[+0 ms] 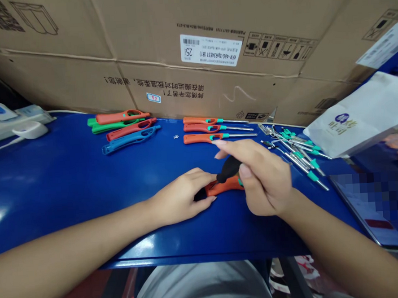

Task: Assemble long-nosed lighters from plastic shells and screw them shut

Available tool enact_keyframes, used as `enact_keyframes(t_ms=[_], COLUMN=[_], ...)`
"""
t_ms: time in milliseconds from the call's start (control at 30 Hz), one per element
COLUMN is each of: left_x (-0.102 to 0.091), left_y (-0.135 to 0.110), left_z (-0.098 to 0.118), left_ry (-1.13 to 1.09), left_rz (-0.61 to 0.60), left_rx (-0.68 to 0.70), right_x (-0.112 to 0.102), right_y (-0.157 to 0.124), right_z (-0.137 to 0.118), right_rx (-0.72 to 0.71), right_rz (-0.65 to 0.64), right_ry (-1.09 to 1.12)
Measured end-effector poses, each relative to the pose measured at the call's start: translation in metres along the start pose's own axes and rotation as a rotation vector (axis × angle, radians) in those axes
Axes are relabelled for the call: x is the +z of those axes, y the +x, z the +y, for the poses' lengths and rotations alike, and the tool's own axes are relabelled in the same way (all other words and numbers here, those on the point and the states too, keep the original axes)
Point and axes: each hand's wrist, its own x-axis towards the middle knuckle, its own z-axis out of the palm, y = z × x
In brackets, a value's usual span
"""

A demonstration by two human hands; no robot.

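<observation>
- Left hand (180,196): fingers pinch one end of the orange lighter (225,186).
- Right hand (267,180): fingers grasp a screwdriver (229,168) over that lighter.
- Three lighters (197,128) lie beyond it.

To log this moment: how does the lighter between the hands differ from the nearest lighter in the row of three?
The held lighter is gripped at one end by the left hand; the row lighter lies ungripped on the table. A black-handled tool points at the held lighter's body, none at the row lighter's. The row lighter shows its metal rod; the held lighter's front is hidden behind the right hand. Both have orange bodies with teal parts.
</observation>
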Motion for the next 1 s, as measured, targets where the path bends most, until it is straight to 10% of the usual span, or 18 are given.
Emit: enact_keyframes(t_ms=[267, 433, 633, 800, 1000], left_x=[0.0000, -0.0003, 0.0004, 0.0002, -0.0008], left_y=[-0.0004, -0.0004, -0.0005, -0.0007, -0.0002], left_z=[-0.0001, 0.0000, 0.0002, 0.0005, 0.0005], left_ry=[0.013, 0.024, 0.009, 0.037, 0.011], left_rz=[-0.006, -0.024, -0.010, -0.009, -0.010], left_rx=[0.013, 0.009, 0.021, -0.005, 0.019], right_x=[-0.0028, 0.0039, 0.0015, 0.0020, 0.0012], right_y=[0.0019, 0.0001, 0.0006, 0.0031, 0.0006], right_z=[0.0051, 0.0032, 0.0004, 0.0013, 0.0062], right_rx=[-0.077, 0.056, -0.094, 0.116, -0.031], right_rz=[0.055, -0.076, -0.008, -0.113, -0.025], right_ry=[-0.184, 0.216, -0.118, 0.214, -0.070])
